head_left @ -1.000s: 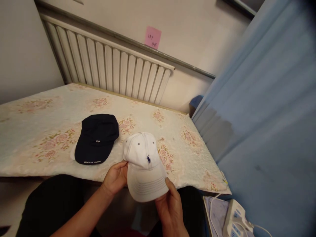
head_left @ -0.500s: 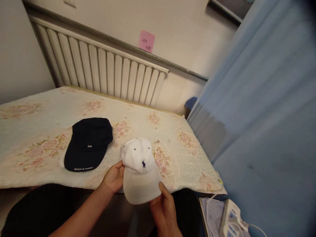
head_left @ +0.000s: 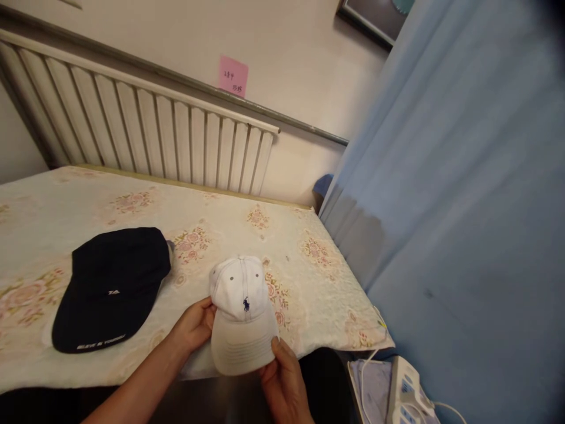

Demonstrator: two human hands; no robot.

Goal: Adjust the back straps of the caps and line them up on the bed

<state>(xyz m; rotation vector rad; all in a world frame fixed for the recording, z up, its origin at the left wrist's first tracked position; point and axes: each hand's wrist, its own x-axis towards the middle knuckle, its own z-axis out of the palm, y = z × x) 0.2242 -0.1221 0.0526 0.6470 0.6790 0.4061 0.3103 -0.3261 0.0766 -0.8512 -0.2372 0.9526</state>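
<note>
A white baseball cap (head_left: 241, 288) with a small dark horse-rider logo is held up between my hands at the bed's near edge, its brim toward me. My left hand (head_left: 196, 324) grips the cap's left side, fingers partly hidden behind it. The right corner of the brim is pinched by my right hand (head_left: 285, 371), thumb on top and fingers underneath. To the left, a black cap (head_left: 117, 282) lies on the bed with white lettering along its brim and a small logo on its front; neither hand touches it.
The floral bed cover (head_left: 273, 235) spreads beneath the caps. Behind it a radiator (head_left: 168, 132) runs along the wall, with a pink note (head_left: 233, 76) above. A blue curtain (head_left: 450, 194) hangs at the right. A white power strip (head_left: 404, 391) with cables sits at lower right.
The view has turned to the right and come closer, so the black cap appears larger and further left. Both hands keep the same hold on the white cap.
</note>
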